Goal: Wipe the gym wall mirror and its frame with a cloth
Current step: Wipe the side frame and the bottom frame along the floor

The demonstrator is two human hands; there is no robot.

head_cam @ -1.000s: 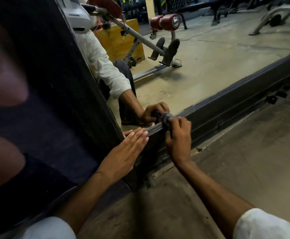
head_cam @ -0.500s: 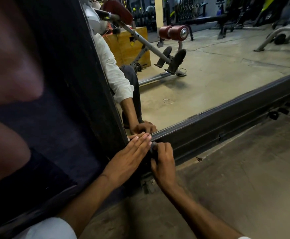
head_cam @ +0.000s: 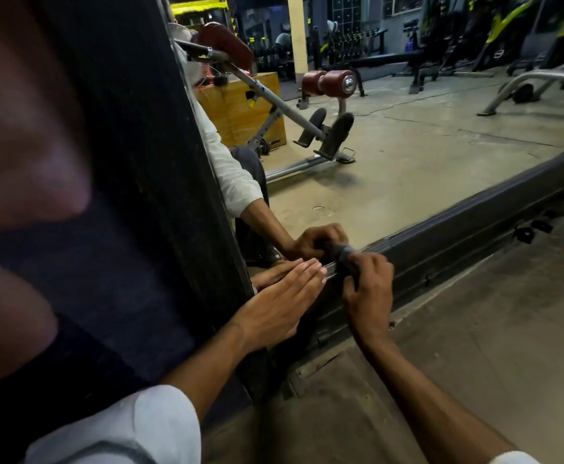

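The wall mirror [head_cam: 424,155] reaches down to the floor and reflects the gym. Its dark bottom frame rail [head_cam: 468,226] runs from the lower corner up to the right. My right hand [head_cam: 369,289] grips a small dark grey cloth [head_cam: 344,254] and holds it against the top edge of the rail near the corner. My left hand [head_cam: 280,303] lies flat with straight fingers against the frame's lower left corner, fingertips beside the cloth. The dark vertical frame post [head_cam: 160,162] rises at the left.
Bare concrete floor [head_cam: 474,346] lies to the right of the rail. Small black brackets [head_cam: 528,232] sit along the rail's base. The mirror reflects a bench with red pads [head_cam: 327,83], a wooden box [head_cam: 240,108] and my own arm. A blurred shape fills the left edge.
My right hand with the cloth slid left to the corner, then back right along the rail's top edge. My left hand stayed flat at the corner. The camera tilted up slightly.
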